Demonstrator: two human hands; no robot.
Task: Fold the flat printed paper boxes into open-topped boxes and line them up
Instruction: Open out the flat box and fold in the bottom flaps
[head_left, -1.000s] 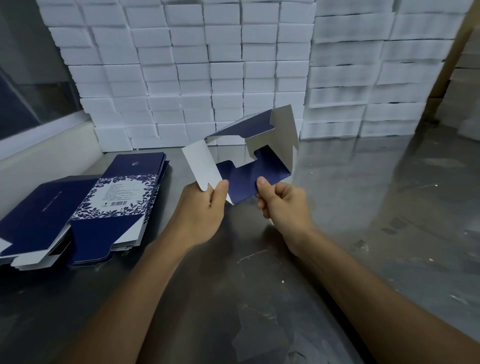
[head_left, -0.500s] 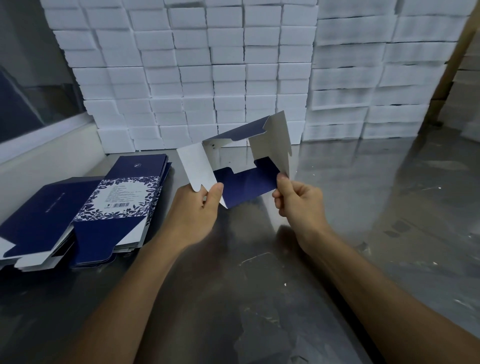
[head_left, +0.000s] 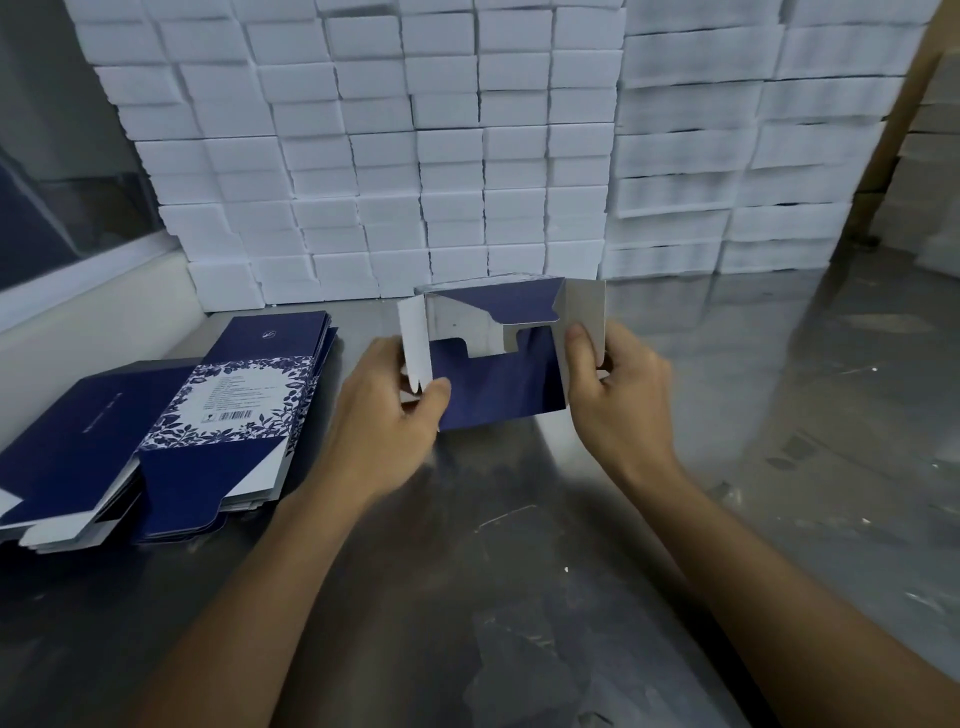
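A half-opened navy and white paper box (head_left: 498, 379) hangs above the steel table, its open end toward me and its white inner flaps standing out. My left hand (head_left: 389, 415) pinches its left corner by a white side flap. My right hand (head_left: 618, 395) grips the right white flap, thumb on the inside. Two piles of flat printed boxes (head_left: 228, 415) lie on the table to the left, navy with a floral label and barcode.
The steel table (head_left: 519, 571) is scuffed and reflective. A wall of stacked white cartons (head_left: 415, 156) stands along its far edge. A pale ledge under a window (head_left: 78, 312) bounds the left side. Brown cardboard (head_left: 904, 130) shows at far right.
The box has squared up from a skewed shape into a wider rectangle. My right hand moved from the bottom panel to the right flap, and both hands spread apart.
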